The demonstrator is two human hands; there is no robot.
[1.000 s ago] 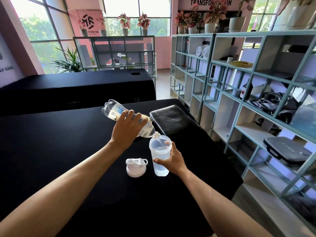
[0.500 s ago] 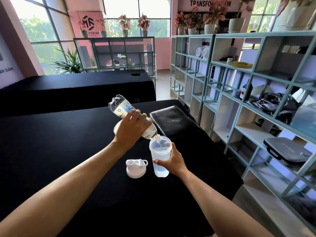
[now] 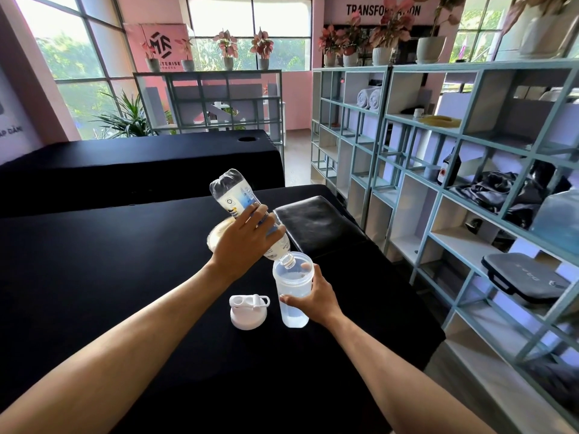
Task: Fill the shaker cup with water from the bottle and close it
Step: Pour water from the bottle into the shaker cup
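Steadying the shaker cup (image 3: 293, 296) on the black worktop (image 3: 94, 277), the right hand (image 3: 316, 300) is wrapped around its side while water collects in the bottom.

Its white lid (image 3: 248, 311) lies loose at the cup's 9 o'clock. At 11 o'clock the left hand (image 3: 242, 244), closed around the bottle (image 3: 238, 198), has tipped it steeper than a second ago, neck now inside the rim; filling likely nears its end, capping to follow.

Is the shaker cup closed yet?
No, open: the lid lies on the table beside the cup, and the bottle mouth sits in its rim.
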